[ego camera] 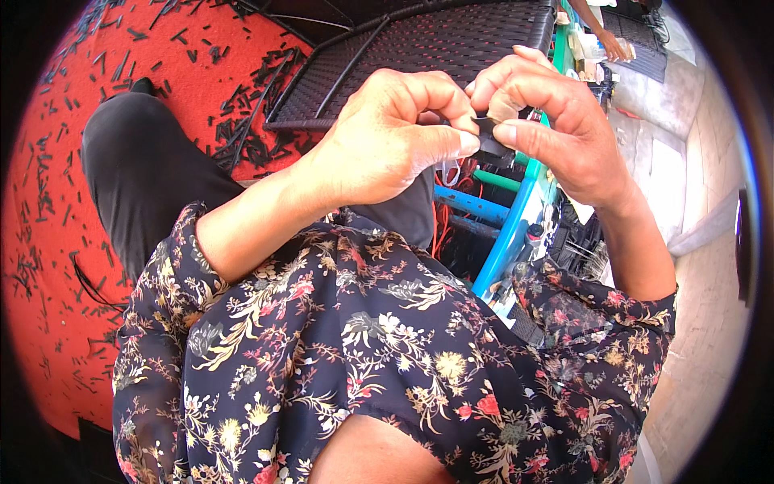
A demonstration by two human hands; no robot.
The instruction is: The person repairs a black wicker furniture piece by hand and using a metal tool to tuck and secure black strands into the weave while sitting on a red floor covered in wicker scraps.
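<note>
In front of my chest, my left hand [390, 136] and my right hand [559, 124] almost meet at the fingertips. A small, thin black strip [484, 126] spans the narrow gap, pinched by thumb and forefinger on both sides. Most of it is covered by my fingers, so its full shape and length cannot be told. Just beyond the hands lies a black woven wicker panel [417, 51] on a frame with dark bars. My right hand hides part of its near right corner.
Many black strip offcuts [254, 109] litter the red floor covering [199, 66] on the left. A blue and green metal frame [505, 242] runs along the right, with orange cords [443, 221] beneath. Another person's hand [614, 47] touches a clear plastic bottle [629, 53] at upper right.
</note>
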